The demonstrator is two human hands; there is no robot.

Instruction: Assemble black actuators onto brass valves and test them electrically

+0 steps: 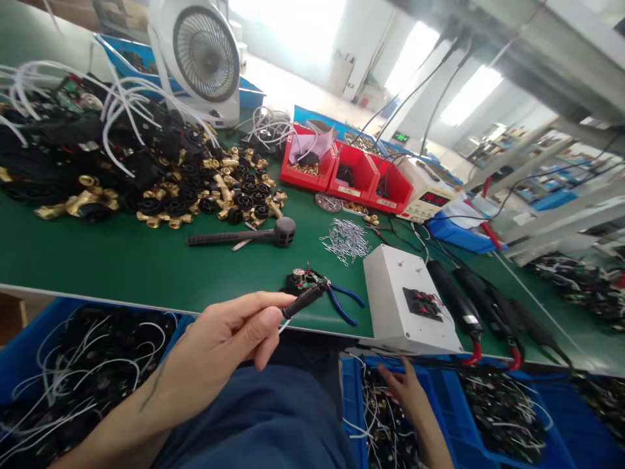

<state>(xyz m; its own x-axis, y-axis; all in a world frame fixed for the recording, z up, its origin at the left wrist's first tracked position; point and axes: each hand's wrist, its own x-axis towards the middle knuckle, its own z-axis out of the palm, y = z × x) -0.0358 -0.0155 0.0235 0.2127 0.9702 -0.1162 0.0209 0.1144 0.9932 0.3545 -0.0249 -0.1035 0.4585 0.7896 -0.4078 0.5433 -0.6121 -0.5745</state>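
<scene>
My left hand (pixel 234 332) is closed around a short black rod-shaped part (pixel 306 298), pinched between thumb and fingers above the table's front edge. A thin white wire shows below it. Just behind its tip lie a small circuit board assembly (pixel 299 279) and blue-handled pliers (pixel 346 305). My right hand (pixel 401 387) reaches low into a blue bin (pixel 347 391) of black parts with white wires (pixel 385 430). Its thumb and fingers are apart, with nothing visible between them.
A grey metal box (pixel 390 293) stands at the table edge, with black power screwdrivers (pixel 454 299) beside it. Farther back are a black mallet-like tool (pixel 244 236), metal clips (pixel 346 241), brass fittings (pixel 224 189), red bins (pixel 351 172) and a fan (pixel 208 58).
</scene>
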